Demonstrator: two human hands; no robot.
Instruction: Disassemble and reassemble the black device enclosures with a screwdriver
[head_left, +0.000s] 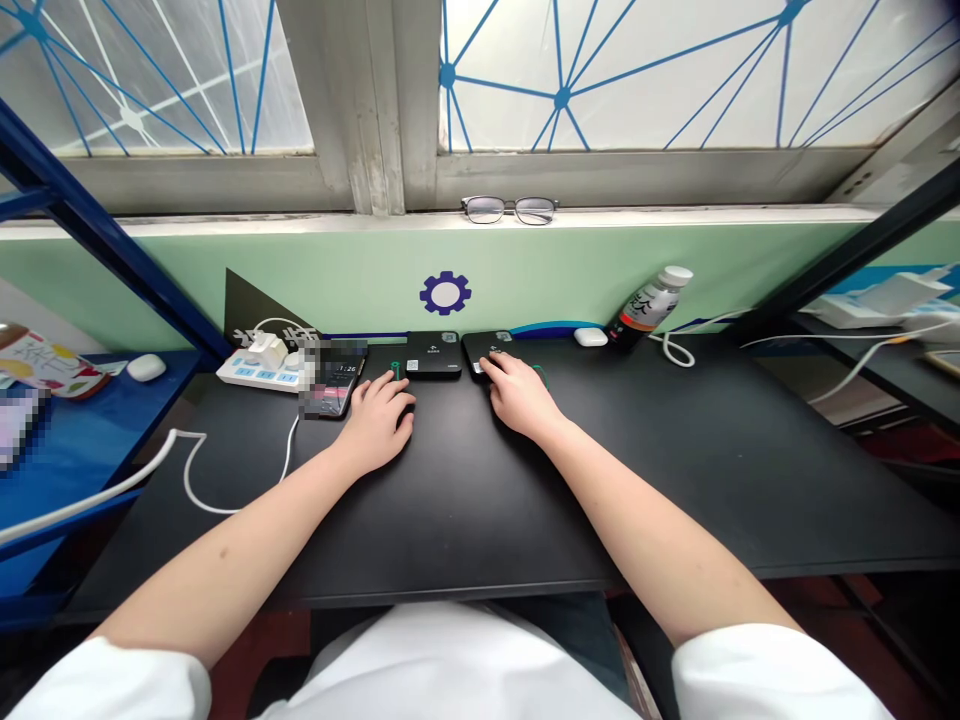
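My left hand (377,415) lies on the black desk with its fingers spread, holding nothing. A small green item (396,371), too small to name, shows at its fingertips. Just right of it sits a flat black box (433,356) with small pale print and a white label. A second flat black box (475,346) lies beside the first, slightly turned. On its near right part rest the fingers of my right hand (519,395), stretched out and covering some of its top. A bit of green (541,375) peeks out behind that hand.
Left of my left hand are a phone (341,383) and a white power strip (259,370) with plugs and a white cable (196,485). At the back right stand a leaning drink bottle (649,305) and a white earbud case (591,337). Glasses (510,209) lie on the sill.
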